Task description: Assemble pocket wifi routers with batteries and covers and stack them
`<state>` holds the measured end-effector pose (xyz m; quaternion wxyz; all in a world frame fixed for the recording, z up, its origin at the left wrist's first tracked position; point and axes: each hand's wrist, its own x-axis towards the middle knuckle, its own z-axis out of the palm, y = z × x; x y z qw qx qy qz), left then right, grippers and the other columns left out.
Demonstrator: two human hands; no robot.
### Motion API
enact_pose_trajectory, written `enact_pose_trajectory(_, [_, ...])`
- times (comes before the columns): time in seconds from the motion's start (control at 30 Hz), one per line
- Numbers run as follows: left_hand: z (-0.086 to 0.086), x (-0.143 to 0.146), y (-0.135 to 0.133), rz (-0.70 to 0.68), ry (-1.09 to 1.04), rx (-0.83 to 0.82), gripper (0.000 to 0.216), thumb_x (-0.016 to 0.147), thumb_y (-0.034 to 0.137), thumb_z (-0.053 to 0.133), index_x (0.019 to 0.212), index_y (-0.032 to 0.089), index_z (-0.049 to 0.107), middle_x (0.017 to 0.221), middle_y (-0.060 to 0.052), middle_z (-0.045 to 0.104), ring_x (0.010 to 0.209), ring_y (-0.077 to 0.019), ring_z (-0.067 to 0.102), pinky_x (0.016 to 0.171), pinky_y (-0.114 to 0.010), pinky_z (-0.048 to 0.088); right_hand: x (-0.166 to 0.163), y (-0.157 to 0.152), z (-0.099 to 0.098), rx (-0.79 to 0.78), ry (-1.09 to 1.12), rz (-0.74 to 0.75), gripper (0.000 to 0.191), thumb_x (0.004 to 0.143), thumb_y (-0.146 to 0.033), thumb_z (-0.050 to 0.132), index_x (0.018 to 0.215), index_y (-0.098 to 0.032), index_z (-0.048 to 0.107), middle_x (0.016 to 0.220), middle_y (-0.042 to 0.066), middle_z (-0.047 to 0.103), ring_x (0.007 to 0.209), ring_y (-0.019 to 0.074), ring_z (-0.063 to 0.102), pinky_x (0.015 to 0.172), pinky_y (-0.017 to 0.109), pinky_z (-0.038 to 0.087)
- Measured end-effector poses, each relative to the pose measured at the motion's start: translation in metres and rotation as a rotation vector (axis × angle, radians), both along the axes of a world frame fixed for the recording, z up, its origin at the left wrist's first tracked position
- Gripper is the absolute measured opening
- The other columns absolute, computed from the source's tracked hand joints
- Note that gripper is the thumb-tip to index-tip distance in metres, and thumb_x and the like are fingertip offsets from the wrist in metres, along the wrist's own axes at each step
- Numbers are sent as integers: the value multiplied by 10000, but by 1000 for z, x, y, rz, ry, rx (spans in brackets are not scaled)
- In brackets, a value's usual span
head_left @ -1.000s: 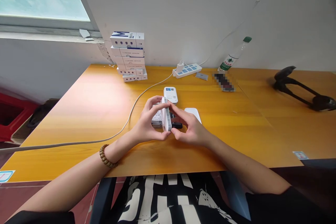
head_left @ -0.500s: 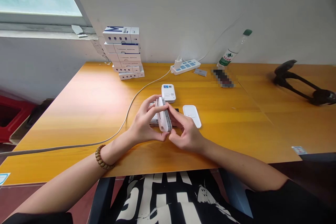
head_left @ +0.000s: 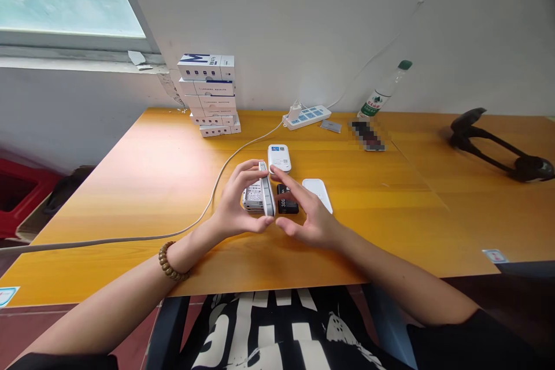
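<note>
- Desk (head_left: 130, 196), orange wood
- Left hand (head_left: 236, 202) clasps a white router (head_left: 268, 199), upright on edge, just beside a printed box (head_left: 253, 198)
- Right hand (head_left: 314, 217) open, releasing nothing, near a black box (head_left: 287, 199)

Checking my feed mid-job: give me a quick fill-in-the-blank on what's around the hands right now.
The left hand holds a slim white device, and a small ____ pack lies just to the right of it. The stack of white boxes stands to the ____ of the power strip. The clear plastic bottle has a ____ cap.

Missing words: black; left; green.
</note>
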<state>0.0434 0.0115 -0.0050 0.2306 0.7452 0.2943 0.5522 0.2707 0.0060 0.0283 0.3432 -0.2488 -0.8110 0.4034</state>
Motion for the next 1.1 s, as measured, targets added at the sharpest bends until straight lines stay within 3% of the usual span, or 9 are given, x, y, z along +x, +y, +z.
enact_pose_trajectory(0.07, [-1, 0, -1, -73, -54, -41, 771, 823, 627, 817, 1471, 295, 562, 1495, -173, 522, 1439, -396, 543, 1154, -585, 532, 4, 7, 5, 20, -64, 26, 1089, 888, -384, 844, 1731, -424, 156, 1812, 62, 220, 1648, 388, 265, 1201, 586, 508])
enact_pose_trajectory(0.13, [-2, 1, -1, -123, -45, -47, 774, 829, 636, 813, 1479, 299, 564, 1508, -175, 538, 1441, -405, 547, 1184, -611, 496, 6, 12, 6, -6, -67, 34, 1164, 832, -419, 906, 1728, -420, 164, 1796, 86, 251, 1627, 392, 309, 1192, 578, 510])
enact_pose_trajectory(0.43, [-7, 4, 1, -139, -38, 14, 800, 757, 543, 904, 1449, 264, 615, 1481, -191, 574, 1404, -417, 590, 1150, -637, 508, 5, 18, 0, -10, -2, 50, 1176, 754, -326, 950, 1697, -428, 255, 1694, 99, 380, 1517, 383, 447, 1109, 528, 563])
enact_pose_trajectory(0.57, [-5, 4, 1, -184, -57, -2, 788, 770, 558, 886, 1452, 265, 619, 1481, -190, 590, 1392, -417, 605, 1129, -624, 535, 10, 22, 4, -56, 4, 71, 1091, 728, -277, 934, 1640, -423, 353, 1624, 92, 429, 1496, 368, 465, 1128, 521, 549])
enact_pose_trajectory(0.67, [-5, 2, 2, -216, -116, -37, 805, 775, 559, 886, 1462, 250, 605, 1495, -192, 572, 1412, -408, 589, 1155, -595, 530, 22, 34, 14, -117, -5, 89, 1066, 721, -345, 956, 1603, -413, 361, 1602, 98, 447, 1478, 354, 498, 1182, 548, 501])
enact_pose_trajectory(0.87, [-13, 0, 9, -205, -253, -92, 774, 792, 565, 893, 1438, 246, 608, 1463, -167, 561, 1440, -361, 558, 1196, -523, 521, 71, 65, 35, -158, -336, -170, 898, 693, -472, 952, 1428, -352, 449, 1598, 110, 470, 1425, 403, 544, 1164, 624, 484])
enact_pose_trajectory(1.0, [-17, 0, 11, -203, -248, -136, 762, 801, 576, 886, 1432, 252, 608, 1473, -165, 559, 1449, -358, 549, 1214, -533, 501, 99, 66, 17, -160, -575, -258, 830, 696, -529, 914, 1355, -338, 446, 1634, 106, 449, 1475, 426, 493, 1191, 639, 438])
enact_pose_trajectory(1.1, [-17, 0, 11, -207, -238, -143, 765, 806, 585, 879, 1435, 249, 602, 1487, -169, 552, 1457, -360, 543, 1220, -535, 493, 112, 62, -7, -217, -585, -251, 804, 715, -540, 893, 1331, -343, 415, 1712, 100, 362, 1511, 404, 470, 1211, 618, 428])
